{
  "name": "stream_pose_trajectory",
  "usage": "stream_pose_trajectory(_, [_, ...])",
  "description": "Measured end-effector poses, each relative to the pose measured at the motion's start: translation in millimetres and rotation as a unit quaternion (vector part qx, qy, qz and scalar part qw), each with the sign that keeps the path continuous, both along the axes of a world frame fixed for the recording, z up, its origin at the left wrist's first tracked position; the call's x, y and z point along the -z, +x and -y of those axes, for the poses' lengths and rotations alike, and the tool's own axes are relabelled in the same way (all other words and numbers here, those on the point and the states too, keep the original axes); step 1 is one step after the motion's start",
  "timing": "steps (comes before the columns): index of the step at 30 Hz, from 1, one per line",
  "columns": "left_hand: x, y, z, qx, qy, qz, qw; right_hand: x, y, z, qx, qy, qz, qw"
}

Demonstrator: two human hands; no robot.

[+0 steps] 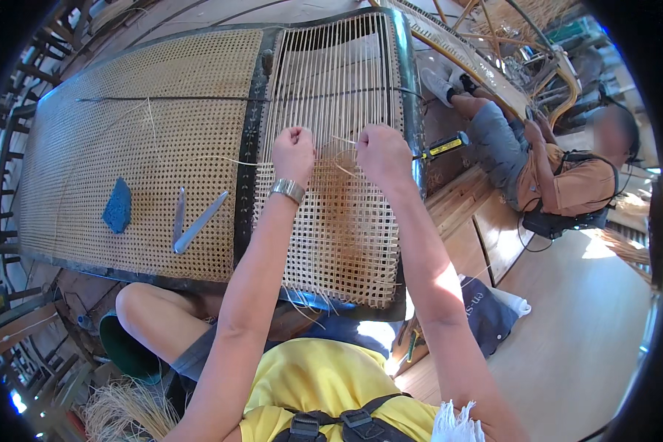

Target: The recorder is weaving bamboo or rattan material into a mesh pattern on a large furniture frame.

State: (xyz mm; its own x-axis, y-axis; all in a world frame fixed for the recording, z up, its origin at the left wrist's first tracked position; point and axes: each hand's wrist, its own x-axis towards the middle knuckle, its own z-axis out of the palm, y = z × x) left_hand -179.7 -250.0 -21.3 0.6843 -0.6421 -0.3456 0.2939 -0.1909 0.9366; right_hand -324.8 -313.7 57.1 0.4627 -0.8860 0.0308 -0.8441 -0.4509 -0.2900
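Note:
A large dark-framed panel [247,184] lies in front of me with woven cane across it. In its right section the cane webbing [339,250] is woven in the near half, while the far half has only lengthwise strands. Over the border between them, my left hand [293,156] is closed at a thin cane strand [232,160] that runs in from the left; its fingertips are partly hidden. My right hand [384,156], also closed, pinches a light cane strand [344,140] whose end sticks out towards the left hand. Brown staining marks the weave below the hands.
On the finished left section [74,177] lie a blue sponge-like piece [116,207] and a folding metal tool [197,225]. A long dark rod [177,99] crosses the panel. A yellow-handled screwdriver [446,145] sits at the right edge. Another person [567,169] sits at right.

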Motion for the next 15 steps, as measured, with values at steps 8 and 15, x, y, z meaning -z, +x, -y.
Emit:
stream_pose_trajectory(8, [-10.3,-5.7,5.9,0.238,0.143,0.229,0.933,-6.3,-1.0,-3.6,-0.027,0.032,-0.007,0.999])
stream_pose_trajectory(15, [-23.3,-13.6,16.6,0.253,0.164,0.309,0.902,-9.1,-4.4,-2.1,-0.026,0.031,-0.012,0.999])
